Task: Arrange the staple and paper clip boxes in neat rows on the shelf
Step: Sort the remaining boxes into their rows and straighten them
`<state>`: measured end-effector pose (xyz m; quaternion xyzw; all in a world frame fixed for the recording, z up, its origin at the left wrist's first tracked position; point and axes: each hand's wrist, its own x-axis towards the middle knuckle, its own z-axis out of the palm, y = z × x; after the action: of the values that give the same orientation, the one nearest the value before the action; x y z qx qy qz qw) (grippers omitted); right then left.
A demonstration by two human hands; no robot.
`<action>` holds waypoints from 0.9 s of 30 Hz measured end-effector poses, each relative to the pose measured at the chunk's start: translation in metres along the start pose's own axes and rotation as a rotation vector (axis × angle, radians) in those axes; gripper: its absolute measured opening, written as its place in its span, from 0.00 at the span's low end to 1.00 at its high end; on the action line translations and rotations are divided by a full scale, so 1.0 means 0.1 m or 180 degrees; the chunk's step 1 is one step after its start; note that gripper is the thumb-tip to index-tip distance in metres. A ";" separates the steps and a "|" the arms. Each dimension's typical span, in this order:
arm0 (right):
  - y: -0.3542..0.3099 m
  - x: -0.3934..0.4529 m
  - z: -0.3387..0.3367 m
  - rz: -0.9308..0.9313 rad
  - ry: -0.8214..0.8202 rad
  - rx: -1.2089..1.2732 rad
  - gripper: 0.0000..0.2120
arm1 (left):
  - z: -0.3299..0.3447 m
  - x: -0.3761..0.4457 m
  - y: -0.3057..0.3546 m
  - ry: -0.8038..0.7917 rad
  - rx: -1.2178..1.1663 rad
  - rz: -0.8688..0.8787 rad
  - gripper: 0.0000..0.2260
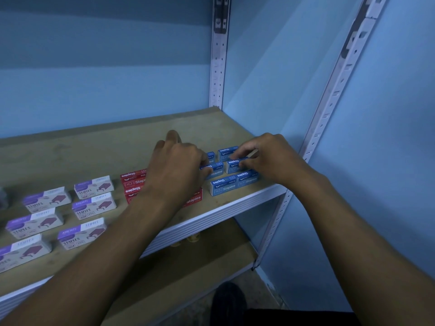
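Note:
Several blue staple boxes point(223, 187) lie in two rows at the right end of the wooden shelf point(113, 151). My right hand point(268, 158) pinches a blue box point(233, 166) in the middle of the right row. My left hand point(179, 168) has curled fingers on another blue box point(215, 170) in the left row. Red staple boxes point(133, 182) sit just left of the blue ones, partly hidden under my left wrist. Several purple-and-white staple boxes point(94, 205) lie in rows further left.
White slotted metal uprights point(217, 67) stand at the shelf's back and front right corners, against blue walls. A lower wooden shelf point(188, 267) shows beneath. The back half of the upper shelf holds no boxes. A dark shoe point(229, 300) is on the floor.

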<state>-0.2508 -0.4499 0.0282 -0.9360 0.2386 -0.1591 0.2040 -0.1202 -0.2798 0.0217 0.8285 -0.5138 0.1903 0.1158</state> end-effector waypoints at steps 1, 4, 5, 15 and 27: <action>0.00 -0.01 0.00 0.0002 0.0026 0.0005 0.11 | 0.00 0.00 0.00 0.0024 -0.0023 0.0004 0.14; -0.02 -0.02 -0.01 0.0014 0.0067 0.0020 0.10 | -0.02 0.00 0.00 0.0114 -0.0100 0.0024 0.12; -0.03 -0.03 -0.02 0.0005 0.0088 0.0014 0.10 | -0.02 0.00 -0.01 0.0152 -0.0121 0.0032 0.12; -0.12 -0.12 -0.19 -0.0025 0.0101 -0.0095 0.09 | -0.14 -0.03 0.05 0.0307 -0.0432 0.0117 0.10; -0.10 -0.14 -0.16 -0.0076 -0.0180 -0.0141 0.09 | -0.09 -0.09 0.08 0.0040 -0.0597 0.0065 0.12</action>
<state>-0.2653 -0.4392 0.0438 -0.9472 0.2249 -0.1297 0.1880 -0.1329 -0.2722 0.0256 0.8075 -0.5371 0.1477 0.1942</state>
